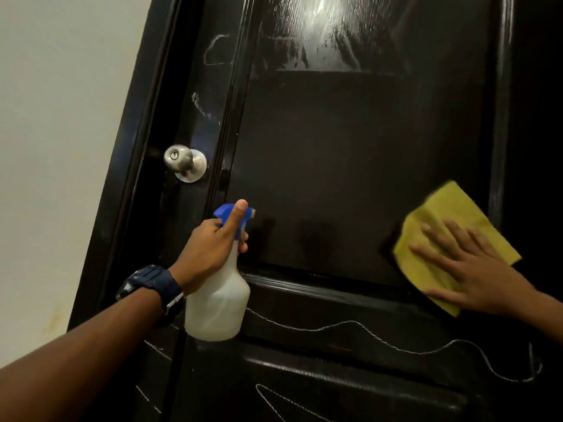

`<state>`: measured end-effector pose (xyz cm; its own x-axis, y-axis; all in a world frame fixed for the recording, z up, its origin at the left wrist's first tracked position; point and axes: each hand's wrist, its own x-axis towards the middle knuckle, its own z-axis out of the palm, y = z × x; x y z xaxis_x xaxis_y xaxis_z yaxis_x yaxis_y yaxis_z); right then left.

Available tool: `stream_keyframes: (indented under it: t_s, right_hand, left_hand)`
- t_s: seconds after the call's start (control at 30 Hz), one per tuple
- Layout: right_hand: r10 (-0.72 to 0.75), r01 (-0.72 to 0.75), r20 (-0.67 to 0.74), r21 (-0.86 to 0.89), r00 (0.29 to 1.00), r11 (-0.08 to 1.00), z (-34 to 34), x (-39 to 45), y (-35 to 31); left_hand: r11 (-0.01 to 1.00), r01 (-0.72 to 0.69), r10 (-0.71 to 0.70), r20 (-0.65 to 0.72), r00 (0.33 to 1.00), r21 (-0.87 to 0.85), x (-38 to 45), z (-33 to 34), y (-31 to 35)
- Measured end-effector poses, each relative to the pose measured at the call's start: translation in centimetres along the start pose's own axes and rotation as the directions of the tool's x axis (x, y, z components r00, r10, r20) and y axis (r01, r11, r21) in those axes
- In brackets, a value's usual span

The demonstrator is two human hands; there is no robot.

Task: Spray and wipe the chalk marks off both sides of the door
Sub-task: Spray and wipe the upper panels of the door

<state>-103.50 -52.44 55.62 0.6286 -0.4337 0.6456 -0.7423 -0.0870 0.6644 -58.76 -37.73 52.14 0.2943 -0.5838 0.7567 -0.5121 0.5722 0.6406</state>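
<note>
both hands are up at the door (335, 147), well apart from each other. left hand (210, 248) is curled round the neck of the spray bottle (217, 303), with the index finger laid straight up along the blue trigger head (233, 214); right hand (466, 269) lies flat with fingers spread, pressing the yellow cloth (438, 226) against the lower right corner of the door's middle panel.

the bottle hangs roughly upright, long axis vertical and leaning a little, its nozzle pointing right and toward the door face. it sits low on the left part of the door, below the metal knob (184, 161).

the middle panel looks dark and wiped, and a wet smear (316, 32) shines above it. chalk marks remain: a loop and scribbles (210, 83) on the left stile above the knob, a long wavy line (365, 333) across the rail below the hands, and more strokes lower down.

what could go wrong, as i judge it: wiping with a cloth already loaded with chalk may only smear a grey film. spraying with the nozzle turned sideways may miss the marks. liquid may run down into the mouldings, or onto the knob. the narrow left stile marks are easy to skip. the door's other side is not visible.
</note>
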Motion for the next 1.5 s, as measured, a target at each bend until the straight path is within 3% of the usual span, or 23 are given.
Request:
stream_keyframes:
  t_s: [0.07, 0.17, 0.23, 0.33, 0.43, 0.53, 0.73, 0.93, 1.1, 1.27, 1.5]
  right_hand:
    - [-0.046, 0.049, 0.065, -0.046, 0.997, 0.998, 0.3, -1.5, 2.0]
    - [-0.164, 0.161, -0.019, -0.113, 0.986, 0.98, -0.6, 1.0, 2.3]
    - [-0.281, 0.271, -0.122, -0.099, 0.952, 0.958, -2.5, 6.0, 0.1]
    - [-0.365, 0.368, -0.106, 0.006, 0.925, 0.93, -6.7, 15.5, -7.4]
    - [-0.28, 0.294, -0.184, 0.053, 0.942, 0.954, -9.3, 21.4, -16.1]
    - [-0.196, 0.216, -0.192, 0.09, 0.962, 0.972, -9.6, 21.1, -19.4]
    - [-0.41, 0.412, -0.197, -0.031, 0.891, 0.91, -2.0, 10.1, -12.1]
    - [-0.349, 0.337, -0.047, -0.168, 0.936, 0.926, 3.6, -4.0, 1.1]
    - [-0.322, 0.322, 0.029, -0.171, 0.946, 0.931, 3.2, -5.6, 3.1]
    - [-0.432, 0.423, -0.081, -0.109, 0.898, 0.9, 1.2, -2.7, -1.7]
    - [-0.525, 0.533, -0.205, -0.021, 0.826, 0.846, -4.1, 12.4, -18.3]
  left_hand:
    - [1.0, -0.011, 0.011, 0.002, 1.0, 0.019, 0.5, 0.1, 0.6]
    - [1.0, -0.01, 0.01, 0.018, 1.0, 0.027, 1.3, -0.2, 1.2]
    - [0.999, -0.019, 0.019, -0.001, 1.0, 0.031, 1.4, -0.7, 1.3]
    - [0.998, -0.034, 0.037, -0.049, 0.998, 0.061, 1.1, -1.2, 1.0]
    - [0.995, 0.028, -0.008, -0.187, 0.982, 0.1, 0.5, -2.1, 0.0]
    - [0.994, 0.08, -0.058, -0.255, 0.965, 0.077, -0.2, -2.0, -0.3]
    - [0.993, 0.075, -0.058, -0.181, 0.982, 0.091, 0.2, 0.0, 0.8]
    - [0.991, 0.112, -0.098, -0.166, 0.981, 0.08, 0.2, 1.9, 1.0]
    - [0.983, 0.128, -0.105, -0.17, 0.98, 0.13, 0.2, 0.9, 0.5]
    - [0.972, 0.133, -0.102, -0.161, 0.982, 0.195, -0.4, -1.3, -1.0]
    - [0.977, 0.083, -0.054, -0.147, 0.988, 0.199, -1.1, -3.9, -1.6]
